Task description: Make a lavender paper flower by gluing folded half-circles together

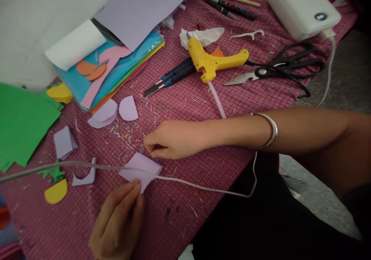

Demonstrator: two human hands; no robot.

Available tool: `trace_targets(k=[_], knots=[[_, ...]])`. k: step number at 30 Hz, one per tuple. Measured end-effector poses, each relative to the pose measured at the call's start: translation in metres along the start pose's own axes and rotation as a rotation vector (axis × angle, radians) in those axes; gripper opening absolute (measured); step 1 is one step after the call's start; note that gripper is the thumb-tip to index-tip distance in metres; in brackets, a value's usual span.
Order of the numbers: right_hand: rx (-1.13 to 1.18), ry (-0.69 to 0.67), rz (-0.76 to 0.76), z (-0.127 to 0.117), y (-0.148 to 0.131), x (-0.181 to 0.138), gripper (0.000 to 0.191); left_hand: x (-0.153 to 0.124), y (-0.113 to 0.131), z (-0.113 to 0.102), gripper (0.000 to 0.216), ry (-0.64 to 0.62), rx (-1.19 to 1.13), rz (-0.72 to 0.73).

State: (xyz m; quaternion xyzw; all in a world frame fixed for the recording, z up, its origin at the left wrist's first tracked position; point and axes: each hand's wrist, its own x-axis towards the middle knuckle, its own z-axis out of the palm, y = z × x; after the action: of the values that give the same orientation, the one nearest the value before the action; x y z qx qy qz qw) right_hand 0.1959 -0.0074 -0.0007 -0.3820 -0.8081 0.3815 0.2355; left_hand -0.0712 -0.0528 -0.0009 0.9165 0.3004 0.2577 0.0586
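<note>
My left hand (118,223) is low in the head view, fingers pinched on the near corner of a folded lilac paper piece (141,169) lying on the red checked cloth (185,97). My right hand (171,139), a metal bangle (271,130) on its wrist, lies just beyond that paper with fingers curled together, fingertips touching the cloth near the paper's far edge; whether anything is in them is hidden. A white cable (203,188) crosses the cloth over the paper piece.
A yellow glue gun (211,61), a utility knife (171,76), black scissors (284,67), pens (232,7) and a white box (303,7) lie beyond. Coloured paper sheets (116,70), green sheets (20,124), lilac half-circles (116,111) and scraps sit left.
</note>
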Motion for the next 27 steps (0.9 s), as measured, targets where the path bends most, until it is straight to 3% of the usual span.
trace_targets(k=[17,27], knots=[[-0.016,-0.014,-0.038,0.0005,0.0005,-0.0002,0.012,-0.0015,-0.0048,0.0015,0.031,-0.061,0.032,0.077],[-0.212,-0.203,-0.049,-0.0055,-0.0085,-0.0057,0.025,-0.0001,-0.0046,0.0059,0.030,-0.029,0.055,0.065]])
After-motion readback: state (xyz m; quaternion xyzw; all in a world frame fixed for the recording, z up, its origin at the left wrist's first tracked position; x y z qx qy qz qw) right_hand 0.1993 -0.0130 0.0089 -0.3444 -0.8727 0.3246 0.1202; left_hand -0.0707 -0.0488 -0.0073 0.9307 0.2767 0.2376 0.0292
